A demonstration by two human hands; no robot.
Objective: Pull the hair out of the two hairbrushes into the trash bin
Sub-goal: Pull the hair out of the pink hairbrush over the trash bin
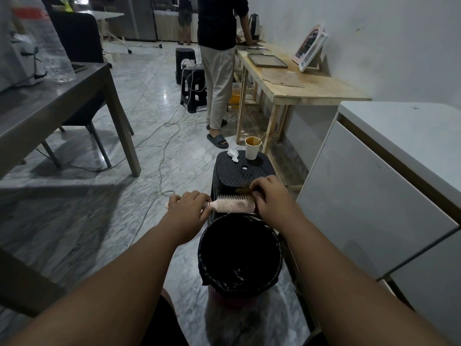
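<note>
My left hand (189, 204) grips the handle of a pink hairbrush (233, 204), held level with its bristles up, over the far rim of the trash bin (207, 248), which is lined with a black bag. My right hand (270, 196) is at the head end of the brush and pinches a tuft of brown hair (243, 190) lifted off the bristles. A second hairbrush is not visible.
Behind the brush stands a black plastic stool (239, 171) with a paper cup (252, 147) and a crumpled tissue (232, 154) on it. A person (219, 71) stands at a wooden table (299, 83) ahead. A white cabinet (386, 183) is close on the right, a grey table (50, 108) on the left. Cables cross the floor.
</note>
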